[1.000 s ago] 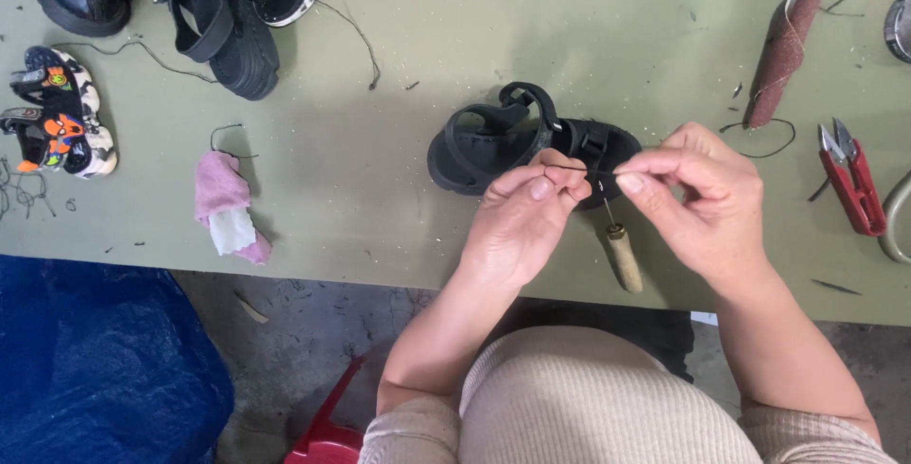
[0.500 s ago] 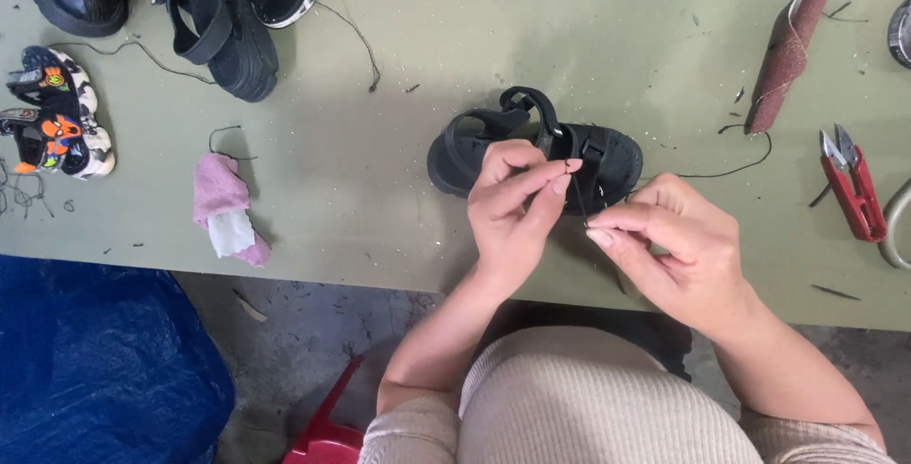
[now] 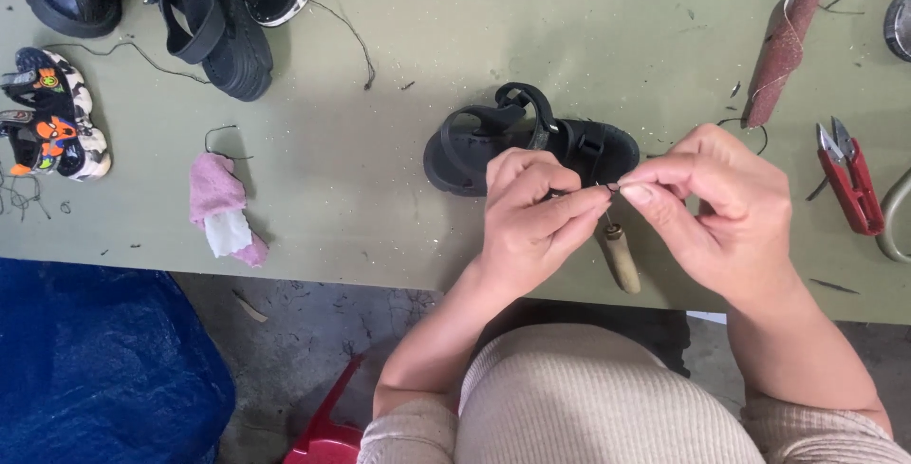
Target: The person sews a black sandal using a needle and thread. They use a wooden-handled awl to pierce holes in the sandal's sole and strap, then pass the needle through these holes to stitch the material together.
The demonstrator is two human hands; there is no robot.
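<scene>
**Colours on my feed**

I see a dull olive-green desk [image 3: 455, 37] flecked with pale specks. The small strappy rubber sandal [image 3: 474, 146] near the middle is plain black. The wooden-handled awl [image 3: 622, 260] shows a light tan handle. A crumpled cloth [image 3: 220, 200] is pink with a white patch. The thread snips [image 3: 851, 179] are red, the rolled sandpaper sheet [image 3: 784, 42] reddish-brown. A child's patterned sandal [image 3: 52, 127] mixes black, orange and cream. The plastic tarp [image 3: 95, 360] is deep blue.
</scene>
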